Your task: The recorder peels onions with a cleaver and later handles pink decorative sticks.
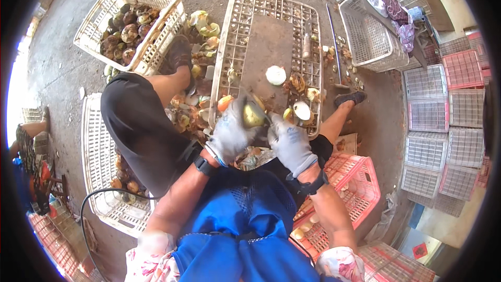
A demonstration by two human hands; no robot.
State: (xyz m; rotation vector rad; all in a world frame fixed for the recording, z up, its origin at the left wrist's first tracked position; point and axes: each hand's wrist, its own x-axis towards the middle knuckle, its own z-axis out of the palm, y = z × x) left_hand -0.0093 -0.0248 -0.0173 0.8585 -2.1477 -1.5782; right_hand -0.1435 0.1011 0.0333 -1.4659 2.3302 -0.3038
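Now, by the holed crate [224, 47], left hand [229, 131] clasps greenish produce [254, 115]; right hand [290, 145] curls its fingers, contents too blurred.

Head-worn fisheye view, facing downward, close above both hands [291, 147]

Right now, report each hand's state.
Left hand: closed, holding a round yellow-green piece of produce.
Right hand: fingers curled beside it; whether they grip anything cannot be told.
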